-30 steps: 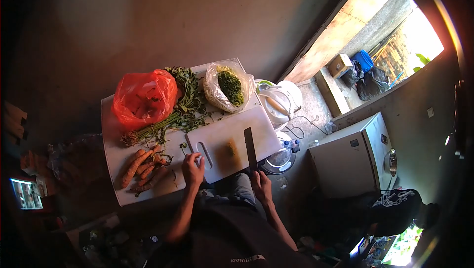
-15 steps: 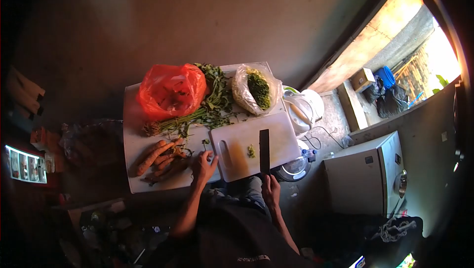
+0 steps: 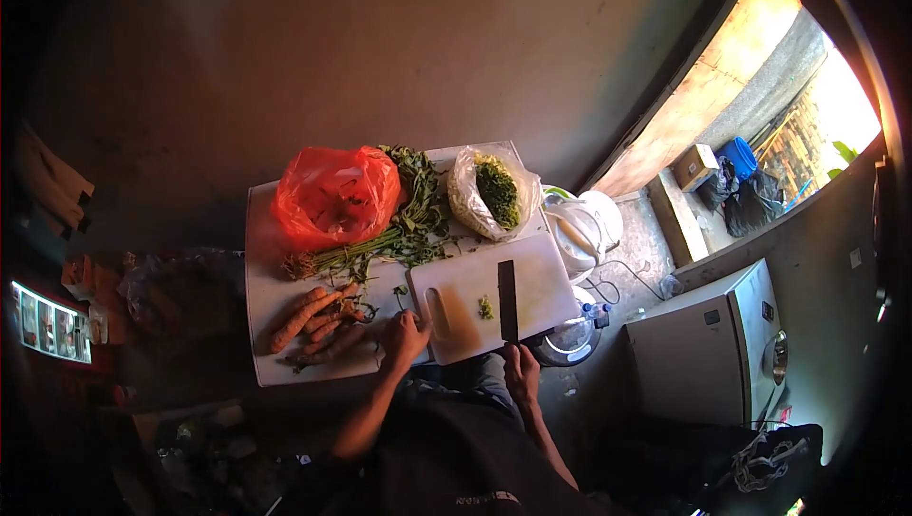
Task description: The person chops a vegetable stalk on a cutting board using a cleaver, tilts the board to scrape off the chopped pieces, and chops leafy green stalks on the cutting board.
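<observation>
In the head view my right hand [image 3: 521, 370] grips the handle of a dark cleaver [image 3: 508, 299]. Its broad blade points away from me over the right half of the white cutting board [image 3: 546, 278]. A small heap of chopped green herb [image 3: 485, 307] lies on the board, left of the blade. My left hand [image 3: 407, 337] is at the board's lower left edge with curled fingers; whatever they may hold is hidden. Just beyond them lies a small green sprig [image 3: 401, 293] on the white table [image 3: 266, 299]. Several carrots [image 3: 306, 319] rest left of that hand.
A red plastic bag [image 3: 334, 195], a bunch of leafy greens [image 3: 418, 195] and a clear bag of chopped greens [image 3: 492, 195] stand along the table's far side. A white appliance [image 3: 579, 231] is beyond its right edge. A small white fridge [image 3: 698, 340] stands farther right.
The whole view has shifted, so the table sits lower in it. My left hand has moved slightly right toward the board and its fingers are more curled. The cleaver stays over the board.
</observation>
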Tool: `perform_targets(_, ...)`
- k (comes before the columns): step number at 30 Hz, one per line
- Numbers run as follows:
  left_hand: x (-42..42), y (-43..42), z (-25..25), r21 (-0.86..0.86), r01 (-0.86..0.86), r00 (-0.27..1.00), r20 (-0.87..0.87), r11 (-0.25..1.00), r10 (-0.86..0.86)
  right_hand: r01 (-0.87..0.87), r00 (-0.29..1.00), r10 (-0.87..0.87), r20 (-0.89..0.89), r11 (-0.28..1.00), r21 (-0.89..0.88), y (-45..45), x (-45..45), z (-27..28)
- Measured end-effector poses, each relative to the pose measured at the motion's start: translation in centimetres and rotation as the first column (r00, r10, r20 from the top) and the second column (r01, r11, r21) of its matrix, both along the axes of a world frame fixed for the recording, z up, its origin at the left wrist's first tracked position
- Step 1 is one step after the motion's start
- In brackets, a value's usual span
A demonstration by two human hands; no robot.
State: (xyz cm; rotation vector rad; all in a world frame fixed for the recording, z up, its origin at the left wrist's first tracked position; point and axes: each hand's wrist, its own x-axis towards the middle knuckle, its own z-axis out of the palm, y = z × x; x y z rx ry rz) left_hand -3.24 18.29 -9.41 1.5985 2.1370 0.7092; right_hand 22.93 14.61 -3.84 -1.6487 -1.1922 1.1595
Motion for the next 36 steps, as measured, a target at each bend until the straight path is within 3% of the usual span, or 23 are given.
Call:
perform_targets(3,1.4,0.1,-0.7,0.096,-0.024,0.999,-0.023,0.995,0.027,0.054,0.998,-0.055,0.020,0.998,0.044,0.4,1.2,-0.7)
perform_targets(6,2.1,0.6,-0.4,0.103,-0.109,0.994,-0.003,0.989,0.110,0.085,0.996,-0.086,0.035,0.996,0.034,0.5,3.0,-1.8)
perform_targets(8,2.1,0.9,-0.1,-0.012,-0.133,0.991,-0.018,0.991,0.133,0.125,0.989,-0.134,0.067,0.985,0.123,0.7,4.2,-4.3)
perform_targets(14,1.8,0.6,-1.0,0.038,-0.120,0.992,-0.025,0.992,0.121,0.127,0.985,-0.140,0.103,0.984,0.122,0.7,5.9,-5.5)
perform_targets(16,1.3,0.3,-1.6,0.003,-0.112,0.994,0.013,0.994,0.112,0.125,0.984,-0.140,0.107,0.983,0.137,0.9,5.8,-5.3)
perform_targets(19,0.0,0.0,-1.7,0.001,-0.063,0.936,0.348,0.998,0.059,0.152,0.984,-0.162,0.071,0.981,0.119,0.8,5.3,-4.7)
perform_targets(20,-0.3,0.0,-1.8,0.002,-0.062,0.936,0.347,0.998,0.058,0.148,0.982,-0.163,0.094,0.978,0.150,0.9,5.1,-4.5)
perform_targets(22,-0.6,-0.5,-2.9,-0.117,-0.073,0.730,0.670,0.990,0.133,0.141,0.980,-0.164,0.115,0.973,0.182,1.0,4.9,-4.5)
perform_targets(23,-0.4,-0.9,-3.4,-0.093,-0.055,0.584,0.805,0.994,0.107,0.152,0.984,-0.163,0.064,0.977,0.150,1.0,4.9,-4.5)
perform_targets(26,1.3,-0.8,-3.4,-0.168,-0.171,0.620,0.748,0.971,0.239,0.163,0.986,-0.167,0.019,0.979,0.118,1.5,5.0,-4.4)
perform_targets(27,1.7,-0.5,-2.2,-0.242,-0.101,0.473,0.842,0.965,0.260,0.165,0.985,-0.169,0.026,0.980,0.114,1.6,5.0,-4.3)
perform_targets(28,2.5,-0.4,-1.6,-0.242,-0.098,0.474,0.842,0.965,0.258,0.168,0.985,-0.172,0.026,0.979,0.114,1.7,5.1,-4.1)
perform_targets(30,4.0,-0.4,-1.4,-0.076,-0.184,0.523,0.837,0.980,0.163,0.168,0.986,-0.166,-0.028,0.981,0.096,2.0,5.2,-3.0)
perform_targets(31,3.6,-0.2,3.6,-0.155,-0.050,0.393,0.905,0.987,0.162,0.171,0.985,-0.169,-0.028,0.980,0.100,2.1,5.2,-2.9)
perform_targets(36,1.9,0.3,2.5,-0.152,0.084,0.215,0.968,0.985,0.131,0.166,0.977,-0.158,-0.140,0.985,0.051,2.3,5.6,-0.4)
